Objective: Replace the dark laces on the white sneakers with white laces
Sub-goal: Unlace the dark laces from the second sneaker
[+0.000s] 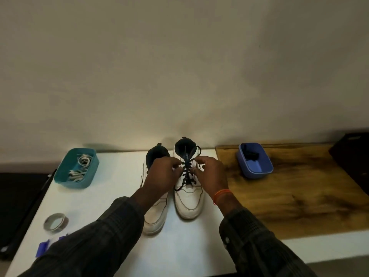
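Note:
Two white sneakers stand side by side on the white table, toes toward me. The right sneaker (188, 202) carries a dark lace (186, 174) through its eyelets. My left hand (161, 176) pinches that lace near the top eyelets from the left. From the right, my right hand (211, 172) pinches the same lace. The left sneaker (154, 216) is largely hidden under my left hand and wrist, so its lacing cannot be seen. White laces (79, 166) lie coiled in a teal bin (76, 181) at the far left.
A blue bin (256, 168) holding something dark sits on a wooden board (289, 196) to the right. A roll of tape (56, 221) and a blue item (43, 248) lie at the near left. A dark box (353, 156) stands at the far right, by the wall behind.

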